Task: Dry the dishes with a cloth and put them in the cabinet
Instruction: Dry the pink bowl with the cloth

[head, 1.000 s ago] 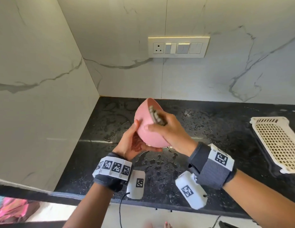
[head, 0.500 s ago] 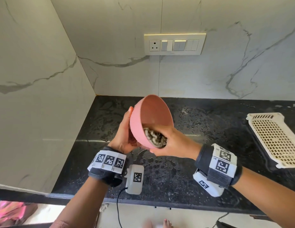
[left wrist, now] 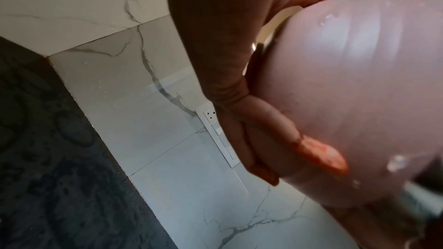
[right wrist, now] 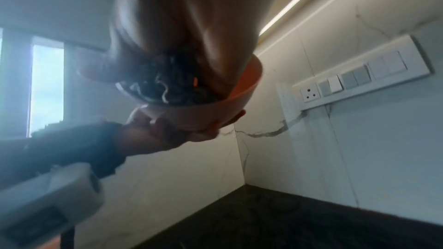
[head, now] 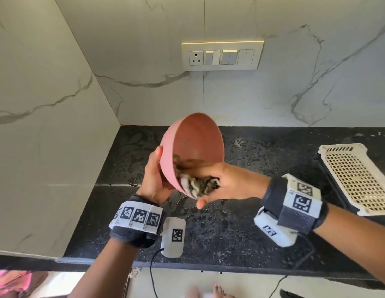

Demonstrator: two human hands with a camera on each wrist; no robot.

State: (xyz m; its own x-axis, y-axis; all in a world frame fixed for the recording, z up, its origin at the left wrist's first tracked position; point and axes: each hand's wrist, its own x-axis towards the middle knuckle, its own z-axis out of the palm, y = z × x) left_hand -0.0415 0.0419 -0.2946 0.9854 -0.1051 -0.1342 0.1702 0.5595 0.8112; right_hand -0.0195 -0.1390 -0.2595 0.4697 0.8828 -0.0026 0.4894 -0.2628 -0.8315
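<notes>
The right hand has its grip closed around a bunched grey-and-white striped cloth, fingers reaching over the near rim and pressing the wad against the inner wall of the pink bowl. The left hand cups the bowl from outside on its left, palm under the base and fingers curved up the wall, so the bowl hangs tilted above the tabletop with its mouth turned up and toward the right.

The step in hand looks like wiping the inside of the bowl. To do it well, the cloth should probably sweep round the whole inner wall and down into the bottom, while the left hand turns the bowl a little at a time to bring fresh surface under the cloth. A firm cupping hold matters, since the left wrist view shows droplets on the outer wall, and a wet bowl could slip. That outside likely needs a pass too before the bowl goes away.

The black tabletop is speckled with water, so setting the dried bowl down on it would wet it again. A cream perforated basket lies tipped at the right, well apart from the hands. On the far wall sits a switch panel. No cabinet shows in these views.
</notes>
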